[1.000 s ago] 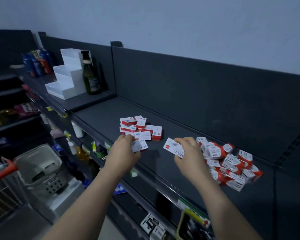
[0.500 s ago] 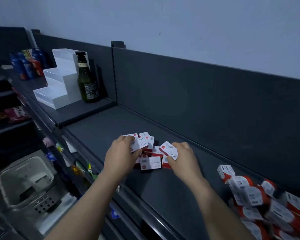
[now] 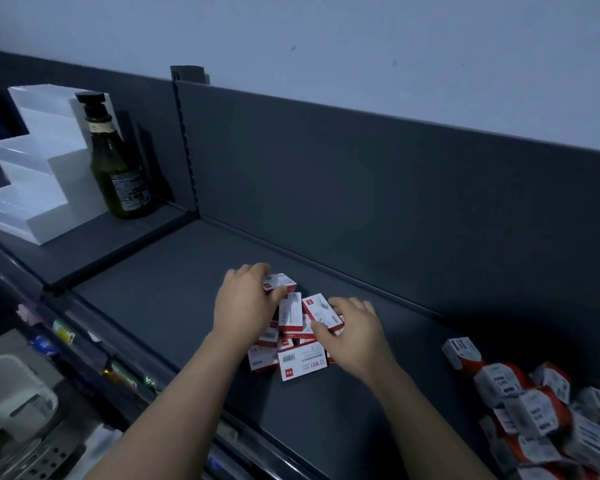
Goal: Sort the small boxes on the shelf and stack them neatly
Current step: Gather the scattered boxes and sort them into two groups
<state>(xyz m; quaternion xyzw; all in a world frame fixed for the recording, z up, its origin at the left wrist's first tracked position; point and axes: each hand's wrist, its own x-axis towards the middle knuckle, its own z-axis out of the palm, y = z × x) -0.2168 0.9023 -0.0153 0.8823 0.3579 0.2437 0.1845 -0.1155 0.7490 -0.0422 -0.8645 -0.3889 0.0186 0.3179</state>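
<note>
Red-and-white small boxes lie in a loose pile [image 3: 291, 355] at the centre of the dark grey shelf [image 3: 174, 292], overlapping at mixed angles. Our left hand [image 3: 246, 306] reaches in from 7 o'clock; its fingers and thumb curl round the rear box [image 3: 280, 282] at the pile's 12 o'clock edge. Our right hand [image 3: 357, 334] reaches in from 5 o'clock and pinches a tilted box [image 3: 321, 311] between thumb and fingers at the pile's 2 o'clock side. At the pile's 6 o'clock edge the barcode box [image 3: 302, 363] lies flat. At 4 o'clock, well apart from the pile, we see a larger heap [image 3: 534, 410] of the same boxes. At 10 o'clock a green bottle [image 3: 118, 168] stands upright, just beside a white stepped riser [image 3: 32, 161].
</note>
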